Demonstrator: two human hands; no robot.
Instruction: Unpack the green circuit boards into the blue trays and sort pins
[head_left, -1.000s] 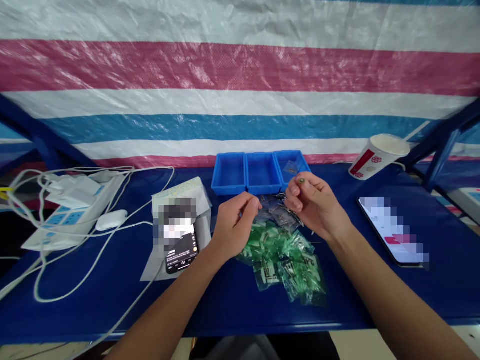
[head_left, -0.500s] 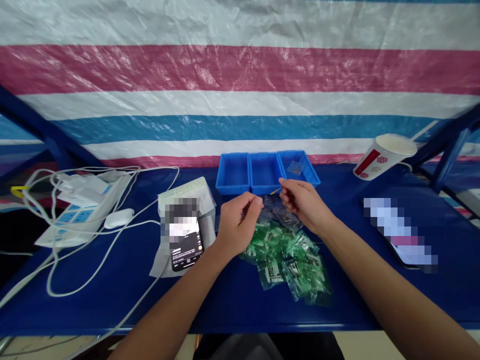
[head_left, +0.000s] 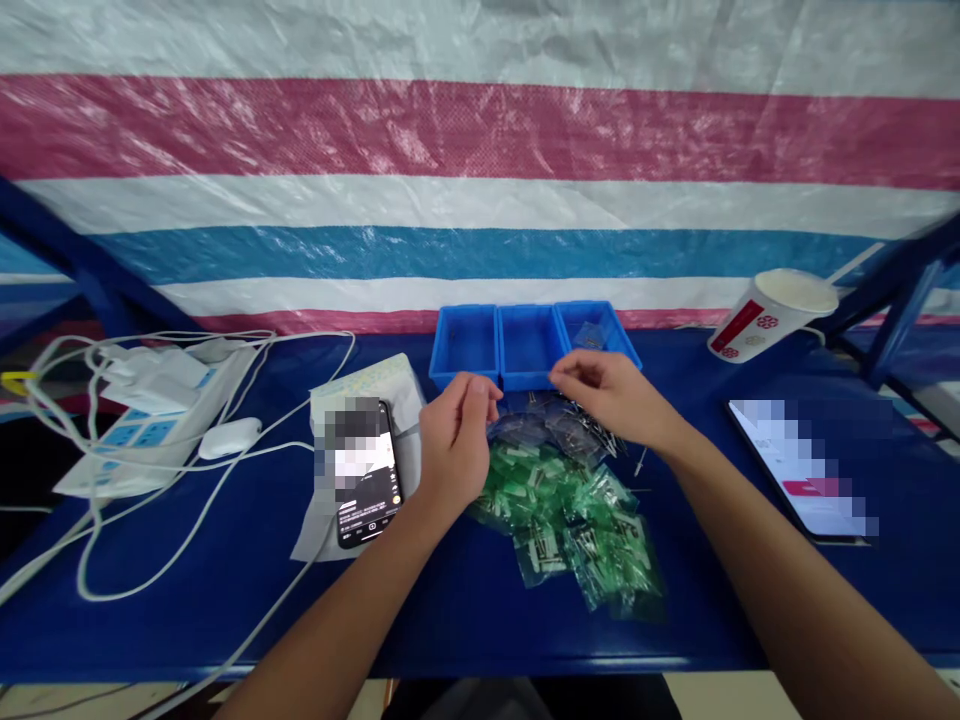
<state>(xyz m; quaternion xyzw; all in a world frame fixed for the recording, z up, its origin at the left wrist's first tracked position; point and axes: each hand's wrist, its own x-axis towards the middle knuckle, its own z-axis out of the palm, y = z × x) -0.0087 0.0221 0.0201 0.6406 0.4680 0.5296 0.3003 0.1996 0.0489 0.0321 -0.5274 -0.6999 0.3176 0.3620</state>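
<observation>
My left hand (head_left: pixel 459 437) is closed, thumb against curled fingers, in front of the left blue bin (head_left: pixel 466 345); what it holds, if anything, is too small to name. My right hand (head_left: pixel 616 393) is pinched above a pile of small metal screws (head_left: pixel 600 430), near the right blue bin (head_left: pixel 607 330), and anything between its fingertips is hidden. Clear plastic bags (head_left: pixel 517 430) lie between the hands. Closer to me spreads a heap of green bags (head_left: pixel 555 500) with small parts inside. The middle blue bin (head_left: pixel 529 345) stands between the other two.
At left are a phone (head_left: pixel 367 480) on a tissue pack (head_left: pixel 360 385), a power strip (head_left: pixel 150 435), tangled white cables and a white case (head_left: pixel 230 438). At right are a paper cup (head_left: pixel 772 315) with a straw and another phone (head_left: pixel 802 475).
My left hand has moved slightly left and turned more upright. My right hand has lowered its fingers over the screws, and the thin yellowish piece seen at its fingertips no longer shows.
</observation>
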